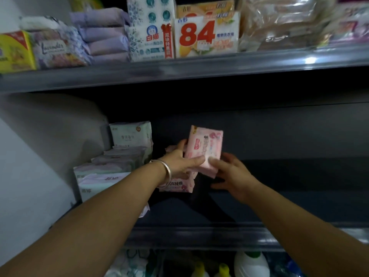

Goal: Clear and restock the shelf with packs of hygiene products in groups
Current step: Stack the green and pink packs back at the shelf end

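Note:
A pink pack of hygiene pads [205,146] stands nearly upright in the middle shelf [279,196], held between both hands. My left hand [180,159], with a silver bangle at the wrist, grips its left side with the thumb on its front. My right hand [231,172] holds its lower right corner with the fingertips. More pink packs [179,184] lie stacked beneath and behind the left hand. To the left, pale green and white packs [111,166] are piled, with one upright pack [130,133] at the back.
The upper shelf [179,70] carries purple pad packs [103,35], a lavender pack [58,50], a yellow box [14,50], soap packs marked 84 [206,37] and clear bags [279,23]. Bottles [249,262] stand on the level below. A white wall [30,156] bounds the left.

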